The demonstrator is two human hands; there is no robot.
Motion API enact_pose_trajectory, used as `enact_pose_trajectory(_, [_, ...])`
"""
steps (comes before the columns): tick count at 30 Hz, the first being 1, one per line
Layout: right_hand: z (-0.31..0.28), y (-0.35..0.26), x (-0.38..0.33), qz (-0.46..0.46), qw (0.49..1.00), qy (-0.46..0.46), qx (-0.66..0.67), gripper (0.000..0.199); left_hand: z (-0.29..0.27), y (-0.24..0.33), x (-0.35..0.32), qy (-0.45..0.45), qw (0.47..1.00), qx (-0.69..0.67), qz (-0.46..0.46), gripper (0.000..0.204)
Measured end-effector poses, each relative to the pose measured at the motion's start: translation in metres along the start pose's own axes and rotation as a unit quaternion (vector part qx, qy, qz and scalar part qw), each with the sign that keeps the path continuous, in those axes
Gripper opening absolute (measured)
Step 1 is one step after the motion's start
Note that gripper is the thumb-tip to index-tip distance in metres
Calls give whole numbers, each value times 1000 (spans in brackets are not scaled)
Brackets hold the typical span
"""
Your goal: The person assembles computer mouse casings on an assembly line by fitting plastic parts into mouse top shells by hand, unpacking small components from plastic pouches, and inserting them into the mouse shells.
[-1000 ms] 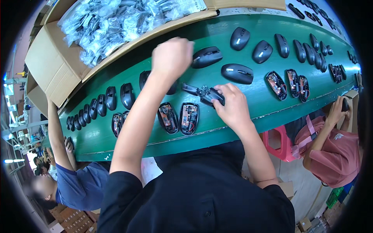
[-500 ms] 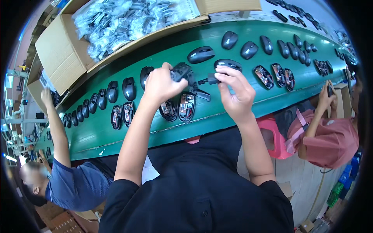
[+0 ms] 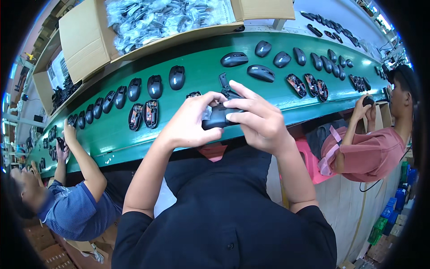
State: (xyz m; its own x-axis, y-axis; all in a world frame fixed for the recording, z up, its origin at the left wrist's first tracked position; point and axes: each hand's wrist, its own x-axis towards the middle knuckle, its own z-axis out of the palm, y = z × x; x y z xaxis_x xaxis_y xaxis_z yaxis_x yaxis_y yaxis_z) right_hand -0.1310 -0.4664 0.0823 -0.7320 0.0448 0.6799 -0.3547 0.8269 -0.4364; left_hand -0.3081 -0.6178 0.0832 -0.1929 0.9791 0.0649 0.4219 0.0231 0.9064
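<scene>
Both my hands meet over the near part of the green bench, around a black mouse shell (image 3: 217,118). My left hand (image 3: 190,119) grips its left end between thumb and fingers. A bit of clear plastic shows beside that palm. My right hand (image 3: 264,121) has its fingertips closed on the shell's upper right side. Just beyond my fingers lie loose black plastic parts (image 3: 224,81), partly covered by the right hand. An opened mouse base (image 3: 193,94) peeks out behind my left hand, mostly hidden.
Closed black mice stand in rows left (image 3: 154,86) and right (image 3: 261,73). Opened mouse bases (image 3: 151,113) show circuit boards. A cardboard box (image 3: 85,36) of bagged parts stands beyond the green bench (image 3: 188,58). Co-workers sit left (image 3: 80,210) and right (image 3: 371,152).
My hands have come together, nearer my body, on the mouse shell. The small dark piece is no longer visible in my right fingers. The left co-worker's arm has dropped from the box to the bench.
</scene>
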Motion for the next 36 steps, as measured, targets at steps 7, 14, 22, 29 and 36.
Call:
enact_pose_trajectory(7, [36,-28,-14,194,949,172,180,29,12,-5,-18,107,988,102,52,56])
enact_pose_trajectory(14, [26,-31,-16,422,807,208,357,12,14,-6,-36,199,955,183,121,56])
enact_pose_trajectory(22, [25,-3,-23,461,634,37,620,16,15,-24,-45,227,935,216,164,58])
enact_pose_trajectory(29, [40,-26,-6,420,792,-28,443,34,7,-24,-41,189,933,249,176,58])
enact_pose_trajectory(36, [66,-15,-16,407,843,-6,352,50,11,-46,-39,161,934,264,179,64])
